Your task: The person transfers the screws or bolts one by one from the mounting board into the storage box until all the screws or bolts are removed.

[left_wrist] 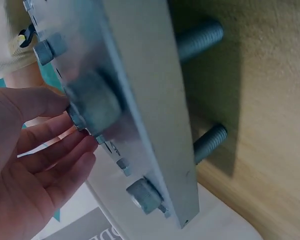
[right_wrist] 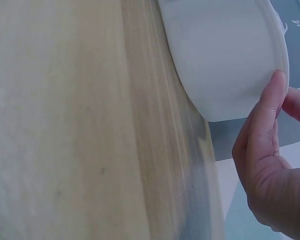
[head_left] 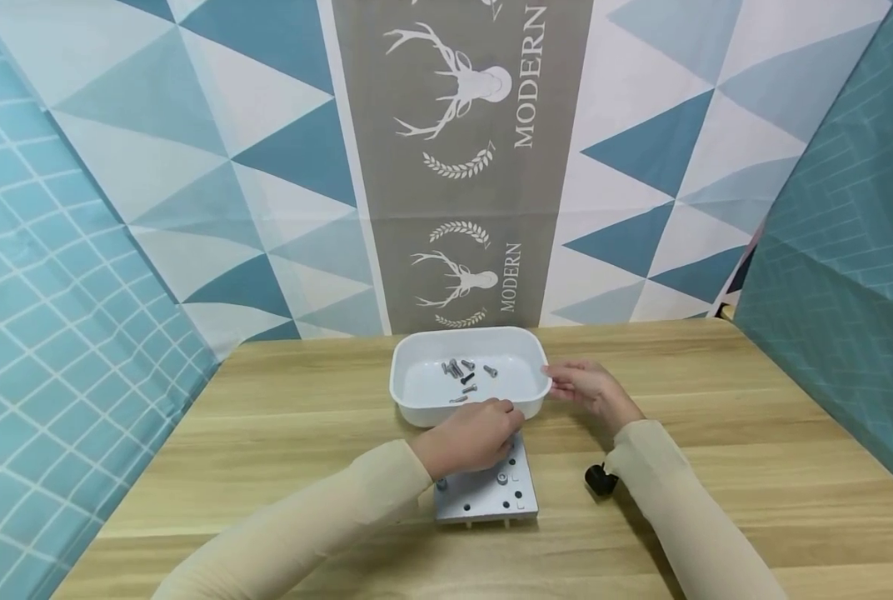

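A silver metal plate (head_left: 484,496) with holes stands off the wood table on screw ends that poke out beneath it. Over its far part is my left hand (head_left: 476,437). In the left wrist view the thumb and fingers of that hand (left_wrist: 45,145) pinch a small screw head at the plate's face, partly hidden by a nearer socket head screw (left_wrist: 95,102). Another socket head screw (left_wrist: 144,195) sits near the plate's corner. My right hand (head_left: 585,387) grips the right rim of a white plastic tray (right_wrist: 225,55), thumb and fingers on either side of the wall.
Several loose screws (head_left: 457,368) lie in the tray, one of them black. The tray stands just behind the plate on the wooden table (head_left: 304,400). A small black device (head_left: 601,480) is beside the right cuff. Patterned cloth (head_left: 461,250) hangs behind the table.
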Available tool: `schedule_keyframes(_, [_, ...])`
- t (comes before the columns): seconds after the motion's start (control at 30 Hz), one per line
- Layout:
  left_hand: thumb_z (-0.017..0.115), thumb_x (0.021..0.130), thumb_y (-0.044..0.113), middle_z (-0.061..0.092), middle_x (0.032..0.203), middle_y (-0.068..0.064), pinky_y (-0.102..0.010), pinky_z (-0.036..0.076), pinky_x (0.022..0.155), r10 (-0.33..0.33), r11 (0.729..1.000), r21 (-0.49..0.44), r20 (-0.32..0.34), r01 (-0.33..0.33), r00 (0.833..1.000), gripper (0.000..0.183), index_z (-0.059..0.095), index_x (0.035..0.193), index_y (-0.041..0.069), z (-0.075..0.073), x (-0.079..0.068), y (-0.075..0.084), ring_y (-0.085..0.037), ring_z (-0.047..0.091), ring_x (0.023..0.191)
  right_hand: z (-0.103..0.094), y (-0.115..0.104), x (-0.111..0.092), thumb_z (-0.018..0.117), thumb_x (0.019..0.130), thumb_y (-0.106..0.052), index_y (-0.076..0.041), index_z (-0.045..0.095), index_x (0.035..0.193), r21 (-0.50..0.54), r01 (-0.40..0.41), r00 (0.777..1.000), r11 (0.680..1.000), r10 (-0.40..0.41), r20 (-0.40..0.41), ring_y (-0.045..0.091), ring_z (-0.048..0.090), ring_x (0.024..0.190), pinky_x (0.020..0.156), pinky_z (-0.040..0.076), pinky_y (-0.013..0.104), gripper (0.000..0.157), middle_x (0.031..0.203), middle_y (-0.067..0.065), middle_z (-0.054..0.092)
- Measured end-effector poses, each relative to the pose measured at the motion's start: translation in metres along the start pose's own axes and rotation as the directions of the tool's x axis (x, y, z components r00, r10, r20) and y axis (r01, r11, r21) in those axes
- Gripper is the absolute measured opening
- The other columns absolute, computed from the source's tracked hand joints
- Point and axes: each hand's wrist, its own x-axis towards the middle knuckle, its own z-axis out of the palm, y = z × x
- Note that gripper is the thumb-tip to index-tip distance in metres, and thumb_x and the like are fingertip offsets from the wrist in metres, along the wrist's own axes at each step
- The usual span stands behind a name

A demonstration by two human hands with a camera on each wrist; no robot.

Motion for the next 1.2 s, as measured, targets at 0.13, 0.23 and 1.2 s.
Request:
schedule_keyframes(0.13, [0.062, 0.09, 0.02, 0.062, 0.089, 0.004, -0.021, 0.049, 0.069, -0.021, 0.999, -0.024, -0.003, 0.02, 1.0, 0.009, 0.063, 0.097, 0.015, 0.003, -0.002, -0.001, -0.009, 0.057, 0.078, 0.002, 0.0, 0.0, 0.059, 0.092, -0.006, -0.01, 0.063, 0.082, 0.009, 0.005, 1.0, 1.0, -0.005, 0.006, 0.004, 0.065, 0.066, 0.067, 0.056, 0.016, 0.011, 0.072, -0.003, 0.067])
schedule_keyframes(0.23, [0.062, 0.09, 0.019, 0.063, 0.089, 0.004, -0.021, 0.049, 0.071, -0.019, 0.999, -0.047, -0.005, 0.019, 1.0, 0.009, 0.063, 0.098, 0.015, 0.003, -0.003, -0.002, -0.009, 0.057, 0.079, 0.003, -0.001, -0.001, 0.059, 0.092, -0.006, -0.012, 0.064, 0.079, 0.006, 0.005, 1.0, 1.0, -0.005, 0.007, 0.004, 0.066, 0.066, 0.068, 0.056, 0.016, 0.015, 0.071, -0.003, 0.068])
schedule_keyframes(1.2, [0.056, 0.093, 0.015, 0.063, 0.089, 0.0, -0.02, 0.046, 0.066, -0.065, 0.985, -0.157, 0.077, 0.076, 0.995, 0.01, 0.066, 0.095, 0.012, -0.003, 0.01, -0.01, -0.009, 0.053, 0.073, 0.008, -0.011, -0.001, 0.06, 0.092, -0.008, -0.004, 0.06, 0.096, -0.021, -0.045, 0.998, 0.999, 0.044, -0.044, 0.004, 0.065, 0.066, 0.07, 0.056, 0.016, 0.006, 0.073, -0.002, 0.067])
